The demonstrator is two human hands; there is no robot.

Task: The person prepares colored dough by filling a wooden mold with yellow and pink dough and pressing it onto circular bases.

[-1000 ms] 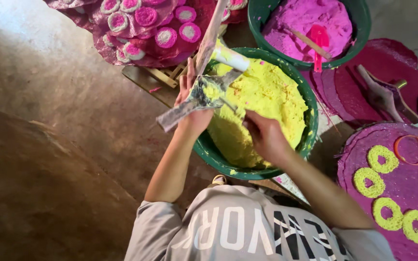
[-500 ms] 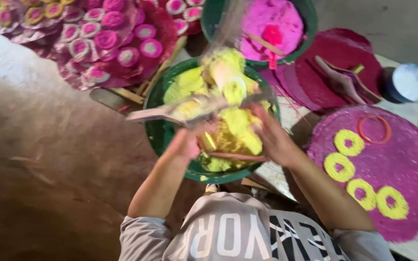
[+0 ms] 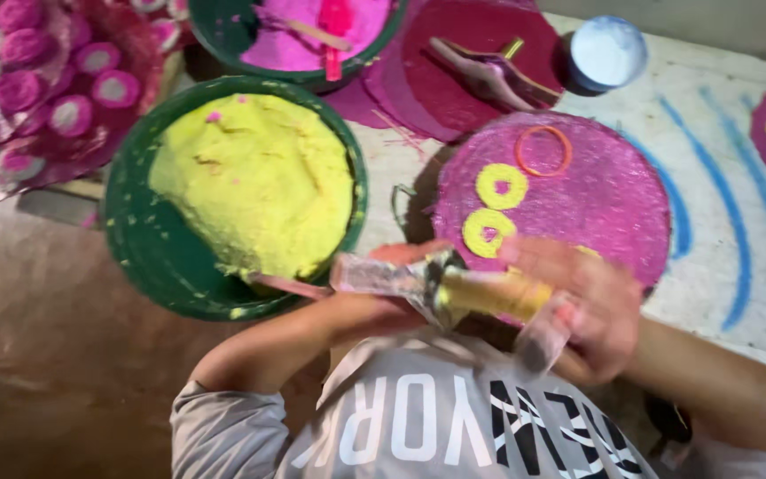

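Left of centre: green basin (image 3: pixel 139 257) heaped with yellow powder (image 3: pixel 254 182). Lower centre: left hand (image 3: pixel 383 306) wrapped around clear plastic cone (image 3: pixel 441 288) filled with yellow. Right hand (image 3: pixel 591 306), blurred, clasping cone's other end, over pink disc (image 3: pixel 613 191).

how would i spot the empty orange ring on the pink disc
Find the big round pink glitter disc right of the green bowl of yellow powder. Near its top edge lies a thin orange ring. Unlike the thick yellow rings below it, it is only an outline.
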